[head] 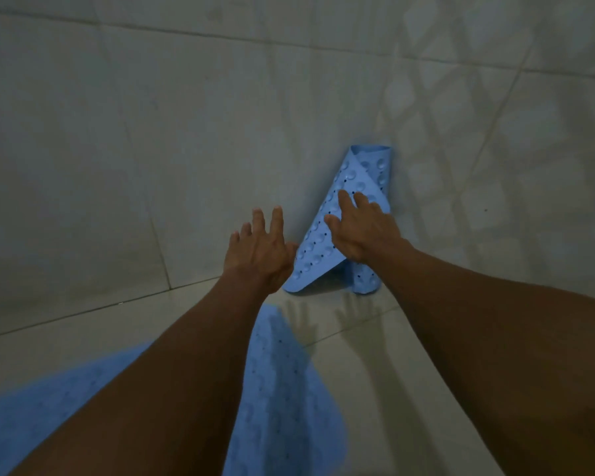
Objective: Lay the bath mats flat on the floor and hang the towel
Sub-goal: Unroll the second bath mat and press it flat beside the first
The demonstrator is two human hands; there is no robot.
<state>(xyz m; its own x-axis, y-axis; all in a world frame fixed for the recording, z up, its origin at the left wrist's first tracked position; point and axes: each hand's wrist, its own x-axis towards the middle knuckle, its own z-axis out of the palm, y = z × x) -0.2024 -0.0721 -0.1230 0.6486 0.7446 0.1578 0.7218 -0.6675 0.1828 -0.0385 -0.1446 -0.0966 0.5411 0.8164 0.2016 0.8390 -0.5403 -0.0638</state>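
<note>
The right hand (364,228) rests straight fingers on the folded blue mat (349,255) propped against the wall (152,132); the left hand (258,255), fingers spread, holds nothing.

So there's a blue folded bath mat (366,173) propped on end against the tiled wall (117,149). The right hand (368,231) lies flat on it, fingers spread. The left hand (260,255) hangs open just beside its edge. A second blue mat (282,389) lies flat on the floor (375,389) underneath the arms.

wall (145,149) just behind folded mat (364,175)
</note>
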